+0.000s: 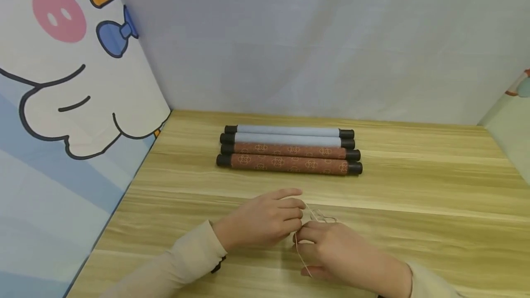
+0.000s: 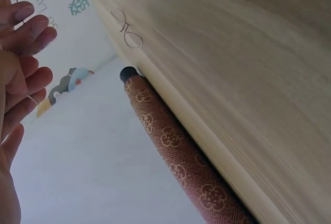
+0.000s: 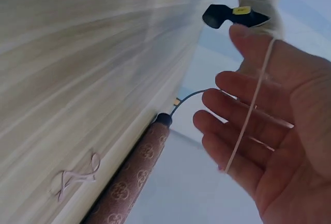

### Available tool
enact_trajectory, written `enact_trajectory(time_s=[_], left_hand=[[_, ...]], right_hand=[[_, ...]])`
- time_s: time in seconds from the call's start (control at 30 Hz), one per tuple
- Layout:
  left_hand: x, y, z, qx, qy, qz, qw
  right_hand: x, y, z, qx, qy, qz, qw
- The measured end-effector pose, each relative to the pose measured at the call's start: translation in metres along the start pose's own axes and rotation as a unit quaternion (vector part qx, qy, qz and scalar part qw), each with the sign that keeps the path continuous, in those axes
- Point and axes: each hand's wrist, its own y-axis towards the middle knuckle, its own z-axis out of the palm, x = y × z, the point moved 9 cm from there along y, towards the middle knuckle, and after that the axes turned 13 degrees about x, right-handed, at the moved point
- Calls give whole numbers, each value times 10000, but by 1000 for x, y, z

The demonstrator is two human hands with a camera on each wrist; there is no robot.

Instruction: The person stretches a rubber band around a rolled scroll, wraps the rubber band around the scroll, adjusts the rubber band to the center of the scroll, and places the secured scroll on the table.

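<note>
A thin pale string (image 1: 300, 254) runs about my right hand (image 1: 331, 247). In the right wrist view the string (image 3: 252, 107) stretches across the palm from thumb to little finger, with the fingers (image 3: 227, 107) spread and slightly bent. My left hand (image 1: 267, 217) meets the right fingertips, its fingers curled at a stretch of string. In the left wrist view a bit of string (image 2: 32, 99) shows at its fingers; part of the grip is hidden. A looped pale cord (image 2: 125, 28) lies on the table beyond the hands.
Past the hands, several rolled scrolls with black end caps lie side by side: a light blue scroll (image 1: 287, 131), another behind the patterned ones, and a reddish-brown scroll (image 1: 290, 163) in front. The wooden table (image 1: 434, 174) meets a pale cloth wall (image 1: 331, 49); a cartoon-printed cloth (image 1: 103, 105) stands at left.
</note>
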Motion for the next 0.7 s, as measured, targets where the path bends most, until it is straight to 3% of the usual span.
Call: enact_trajectory(time_s=[0.13, 0.27, 0.33, 0.43, 0.53, 0.7], left_hand=[[3, -2, -8, -293, -209, -57, 9993], [23, -8, -11, -433, -618, -571, 9955], [35, -14, -8, -302, -721, -894, 9929], [45, -21, 0, 52, -774, -1132, 9905], [47, -24, 8, 338, -801, -1158, 9895], [48, -25, 13, 444, -876, -1184, 9881]], right_hand=[[-16, -3, 6, 120, -102, 406, 9991], [-33, -9, 11, 166, 222, 805, 9964], [-37, -13, 12, 101, 322, 870, 9956], [-42, -16, 13, 79, 333, 951, 9949], [-45, -17, 15, 142, 396, 999, 9941], [-47, -16, 17, 275, 472, 1036, 9931]])
